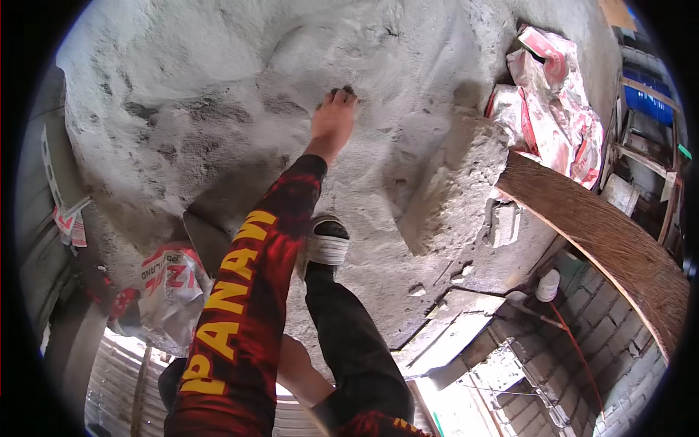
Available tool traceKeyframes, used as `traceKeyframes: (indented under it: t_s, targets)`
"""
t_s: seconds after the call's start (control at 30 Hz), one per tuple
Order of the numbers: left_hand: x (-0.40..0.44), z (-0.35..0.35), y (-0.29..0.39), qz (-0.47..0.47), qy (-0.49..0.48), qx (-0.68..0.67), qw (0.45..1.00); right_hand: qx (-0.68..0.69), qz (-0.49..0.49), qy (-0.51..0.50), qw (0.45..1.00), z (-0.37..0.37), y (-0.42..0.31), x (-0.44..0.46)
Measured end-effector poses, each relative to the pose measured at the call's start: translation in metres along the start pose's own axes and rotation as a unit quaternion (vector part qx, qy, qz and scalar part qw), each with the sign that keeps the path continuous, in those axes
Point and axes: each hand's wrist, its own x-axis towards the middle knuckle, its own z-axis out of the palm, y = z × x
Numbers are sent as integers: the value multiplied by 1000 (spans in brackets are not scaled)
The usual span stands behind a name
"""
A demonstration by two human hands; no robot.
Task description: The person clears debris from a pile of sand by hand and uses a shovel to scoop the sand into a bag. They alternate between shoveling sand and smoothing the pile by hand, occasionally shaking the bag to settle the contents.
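My left hand reaches over a mound of grey cement-like material, seen from its back. Its short-looking fingers curl down with dark grey tips, and whatever lies under them is hidden. The sleeve reads "PANAW" in yellow on red and black. Part of my right hand shows low in the view, passing behind the left sleeve; its fingers are hidden. A dark flat plate leans against the mound beside the left forearm. My foot in a dark, white-soled shoe stands on the grey material.
A crumpled red and white sack lies at the upper right, above a curved brown board. Another printed sack sits at lower left. Broken grey chunks and a block wall are at the right.
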Motion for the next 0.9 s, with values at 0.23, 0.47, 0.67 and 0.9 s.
traceKeyframes:
  t_s: [0.23,0.47,0.67,0.9]
  targets:
    - [33,-42,14,56,189,51,979,-98,47,-53,993,-22,-32,9]
    - [41,-2,19,-14,138,57,989,2,-2,9,1000,5,6,1]
    - [27,-6,0,48,24,132,990,-133,-19,-25,991,-18,-18,15]
    - [72,-42,40,84,205,25,975,-137,51,-38,988,-47,-40,20]
